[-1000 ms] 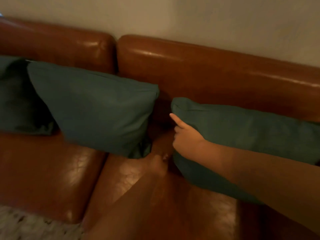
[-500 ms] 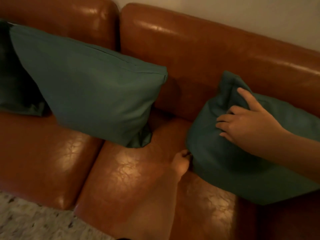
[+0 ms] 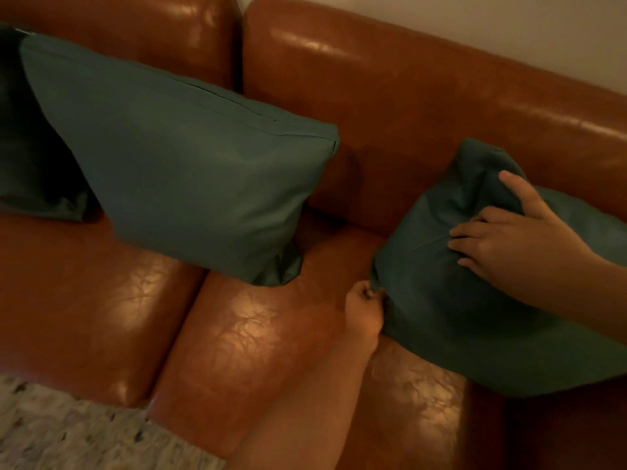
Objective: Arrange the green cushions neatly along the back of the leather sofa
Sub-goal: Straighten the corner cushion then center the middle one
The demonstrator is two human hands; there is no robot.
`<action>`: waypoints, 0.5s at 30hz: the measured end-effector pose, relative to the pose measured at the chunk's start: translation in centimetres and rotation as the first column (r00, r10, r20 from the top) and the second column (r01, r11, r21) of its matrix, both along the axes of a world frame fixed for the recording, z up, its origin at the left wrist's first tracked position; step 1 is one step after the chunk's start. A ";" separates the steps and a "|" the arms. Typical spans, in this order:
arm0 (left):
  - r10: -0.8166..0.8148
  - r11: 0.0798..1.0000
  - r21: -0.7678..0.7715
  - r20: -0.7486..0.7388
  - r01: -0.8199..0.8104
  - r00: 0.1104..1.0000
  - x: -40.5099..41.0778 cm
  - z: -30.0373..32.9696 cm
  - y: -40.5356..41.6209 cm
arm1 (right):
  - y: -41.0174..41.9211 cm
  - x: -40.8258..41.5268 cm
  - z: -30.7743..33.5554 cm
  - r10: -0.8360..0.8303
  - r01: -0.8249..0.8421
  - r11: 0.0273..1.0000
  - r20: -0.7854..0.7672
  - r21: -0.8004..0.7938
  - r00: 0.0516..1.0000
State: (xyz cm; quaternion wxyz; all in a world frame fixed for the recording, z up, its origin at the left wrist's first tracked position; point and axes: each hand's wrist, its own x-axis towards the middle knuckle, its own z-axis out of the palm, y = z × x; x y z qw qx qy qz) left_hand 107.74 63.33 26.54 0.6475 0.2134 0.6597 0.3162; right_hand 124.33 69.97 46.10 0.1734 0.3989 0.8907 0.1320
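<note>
Now left hand (image 3: pixel 364 308) apparently pinching right cushion's (image 3: pixel 475 317) lower corner, right hand (image 3: pixel 502 239) spread flat on it, bare seat (image 3: pixel 258 334) alongside.

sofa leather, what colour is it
Glossy reddish-brown sofa, seen in the head view.

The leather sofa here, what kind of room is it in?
Probably a home living room or lounge. A brown leather sofa stands against a plain wall, with green cushions along its back and a pale speckled rug or floor in front.
</note>
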 end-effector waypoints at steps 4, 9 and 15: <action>0.019 1.000 -0.016 -0.049 -0.020 0.999 -5.5 -0.6 0.3 | -0.2 0.3 0.2 -0.035 0.035 0.999 -0.020 0.009 0.999; -0.097 0.995 -0.004 0.012 0.097 0.995 -8.5 -0.7 0.3 | -0.5 -0.2 0.6 -0.033 0.033 0.999 0.023 0.012 0.999; -0.111 0.975 0.172 -0.157 0.138 0.981 -7.2 -1.1 0.3 | 0.4 -9.0 -0.4 0.027 -0.027 0.998 -0.002 -0.058 1.000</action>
